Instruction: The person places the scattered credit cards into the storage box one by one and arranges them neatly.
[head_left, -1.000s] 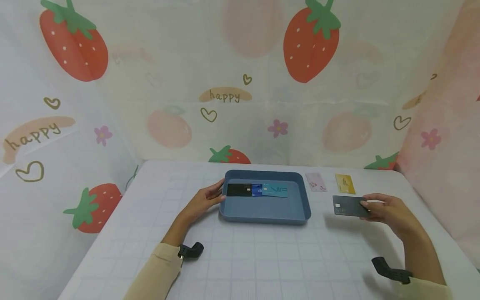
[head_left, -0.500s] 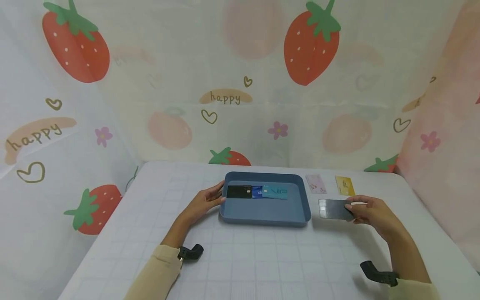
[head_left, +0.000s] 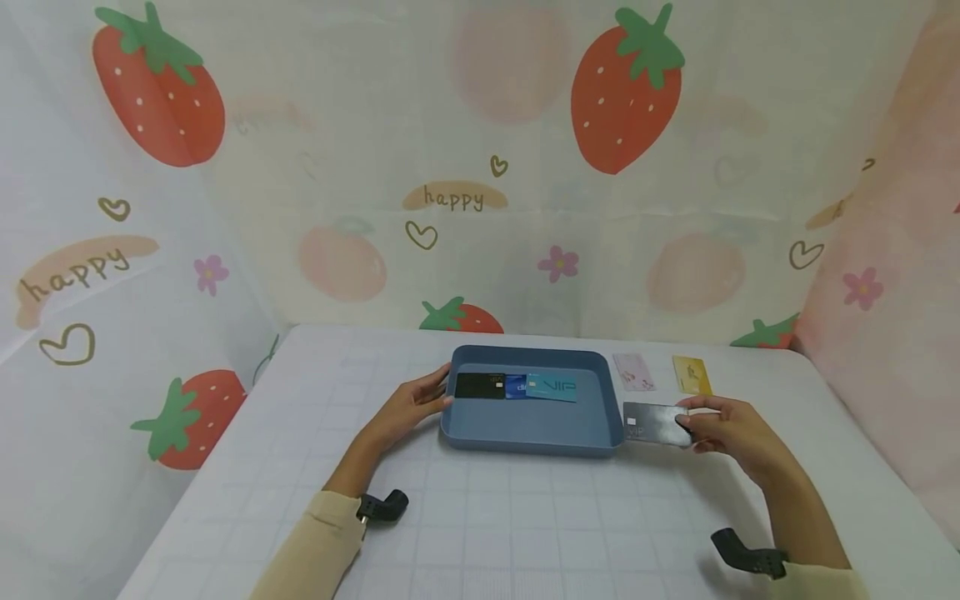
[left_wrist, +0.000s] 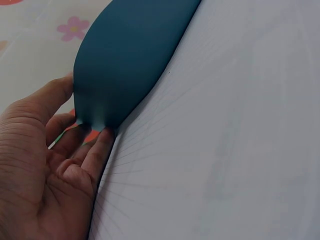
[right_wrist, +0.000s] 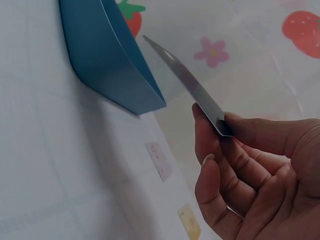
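Note:
My right hand (head_left: 727, 433) pinches a dark grey bank card (head_left: 651, 423) marked VIP between thumb and fingers. The card is raised above the table, its left edge level with the right end of the blue tray (head_left: 525, 433); the right wrist view shows the card (right_wrist: 192, 90) nearly edge-on. My left hand (head_left: 408, 408) holds the tray's left end, thumb and fingertips against its wall in the left wrist view. Inside, along the tray's back half, lie a black card (head_left: 478, 385), a blue card (head_left: 515, 387) and a teal VIP card (head_left: 553, 387) in an overlapping row.
A pink card (head_left: 634, 372) and a gold card (head_left: 692, 375) lie on the white table (head_left: 510, 525), right of the tray. A strawberry-print curtain (head_left: 360, 108) closes off the back and both sides.
My right hand has carried the grey card left, from out over the table up to the tray's right side. The card tilted on the way. My left hand has stayed at the tray.

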